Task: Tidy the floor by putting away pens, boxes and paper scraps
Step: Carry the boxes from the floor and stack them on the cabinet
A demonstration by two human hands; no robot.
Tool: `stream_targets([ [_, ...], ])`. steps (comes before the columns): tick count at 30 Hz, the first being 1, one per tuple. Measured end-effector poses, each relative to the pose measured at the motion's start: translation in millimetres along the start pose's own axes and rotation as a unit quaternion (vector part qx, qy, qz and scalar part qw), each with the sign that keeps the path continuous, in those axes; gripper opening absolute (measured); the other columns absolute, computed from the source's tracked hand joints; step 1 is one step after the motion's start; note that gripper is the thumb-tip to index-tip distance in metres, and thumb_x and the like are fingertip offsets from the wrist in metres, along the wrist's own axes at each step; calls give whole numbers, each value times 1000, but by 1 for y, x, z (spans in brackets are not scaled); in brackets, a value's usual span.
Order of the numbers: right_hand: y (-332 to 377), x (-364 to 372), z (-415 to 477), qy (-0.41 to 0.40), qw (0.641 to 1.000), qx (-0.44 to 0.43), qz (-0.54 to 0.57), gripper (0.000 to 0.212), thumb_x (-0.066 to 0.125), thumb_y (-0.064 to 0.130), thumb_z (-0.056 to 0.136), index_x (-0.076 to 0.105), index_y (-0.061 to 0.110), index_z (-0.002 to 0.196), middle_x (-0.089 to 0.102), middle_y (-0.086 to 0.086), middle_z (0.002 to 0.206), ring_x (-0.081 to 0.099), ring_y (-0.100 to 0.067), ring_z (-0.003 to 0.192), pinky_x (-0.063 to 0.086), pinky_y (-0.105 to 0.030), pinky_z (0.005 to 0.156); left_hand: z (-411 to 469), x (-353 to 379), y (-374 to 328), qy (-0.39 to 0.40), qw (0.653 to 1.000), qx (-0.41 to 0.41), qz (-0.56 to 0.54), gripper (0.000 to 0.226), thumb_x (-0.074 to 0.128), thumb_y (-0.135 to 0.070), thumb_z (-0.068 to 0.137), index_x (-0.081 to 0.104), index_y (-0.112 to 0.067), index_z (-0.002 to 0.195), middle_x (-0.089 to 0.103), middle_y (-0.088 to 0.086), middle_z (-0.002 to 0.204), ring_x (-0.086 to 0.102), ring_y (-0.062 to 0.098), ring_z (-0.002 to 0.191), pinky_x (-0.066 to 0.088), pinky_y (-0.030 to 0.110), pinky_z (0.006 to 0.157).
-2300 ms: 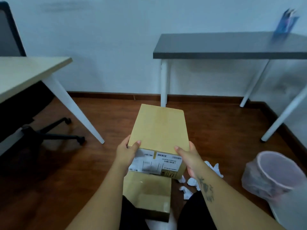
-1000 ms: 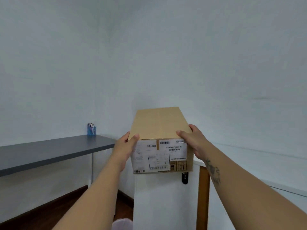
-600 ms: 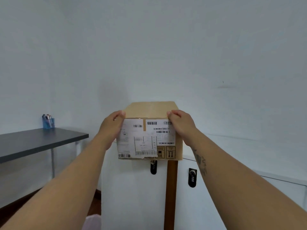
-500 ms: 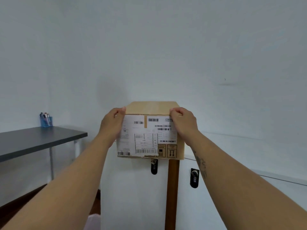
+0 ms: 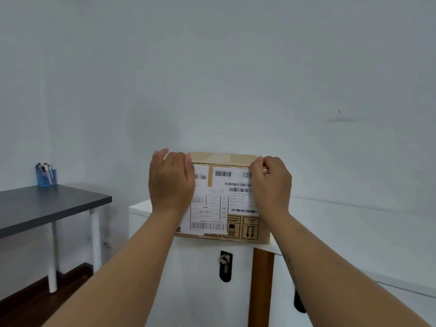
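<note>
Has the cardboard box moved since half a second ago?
Yes. The cardboard box went up: its bottom edge, then overlapping the black lock, now sits clear above it on the white cabinet.

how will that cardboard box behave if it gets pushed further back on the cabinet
Likely stiff: the cardboard box shows square, uncrushed edges under the left hand and right hand. Probably slides rather than tips, since it sits flat on the cabinet.
</note>
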State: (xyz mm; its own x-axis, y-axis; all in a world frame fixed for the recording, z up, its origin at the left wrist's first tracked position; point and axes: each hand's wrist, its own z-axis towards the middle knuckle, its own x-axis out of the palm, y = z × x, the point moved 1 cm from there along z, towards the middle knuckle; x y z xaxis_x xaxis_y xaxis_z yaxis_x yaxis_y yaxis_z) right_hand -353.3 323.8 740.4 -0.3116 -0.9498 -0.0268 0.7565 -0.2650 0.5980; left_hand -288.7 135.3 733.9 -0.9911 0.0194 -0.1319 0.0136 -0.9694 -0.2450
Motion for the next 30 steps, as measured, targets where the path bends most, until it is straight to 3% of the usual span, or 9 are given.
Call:
stream_targets([
  [5,-21,32,15,-18,1000,-19,-6,28,46,33,92,43,32,64,50,13,72,49,-4,70,33,-17,61,13,45,28,2,1000,10,3,35,34,-25,101,56,-8,80,60,9,78,52,30,85,44,42,76],
  [9,-36,62,24,-21,999,-34,-13,26,46,34,94,51,23,72,53,11,76,51,-12,77,36,-21,63,22,82,55,15,998,-16,-53,32,31,-30,104,52,-14,85,56,2,82,47,22,85,48,42,68],
  [20,-77,112,44,-13,996,-77,-32,24,47,38,97,53,17,86,54,7,88,48,-13,91,45,-31,75,40,161,94,44,991,-38,-121,42,22,-40,100,55,-14,93,57,-2,89,45,16,95,42,34,71],
  [30,-76,150,48,-40,990,-112,-74,23,52,35,96,54,14,87,55,2,90,50,-19,94,45,-36,75,55,192,124,35,981,-64,-181,36,23,-36,102,55,-20,94,54,-7,92,42,11,99,38,30,78],
])
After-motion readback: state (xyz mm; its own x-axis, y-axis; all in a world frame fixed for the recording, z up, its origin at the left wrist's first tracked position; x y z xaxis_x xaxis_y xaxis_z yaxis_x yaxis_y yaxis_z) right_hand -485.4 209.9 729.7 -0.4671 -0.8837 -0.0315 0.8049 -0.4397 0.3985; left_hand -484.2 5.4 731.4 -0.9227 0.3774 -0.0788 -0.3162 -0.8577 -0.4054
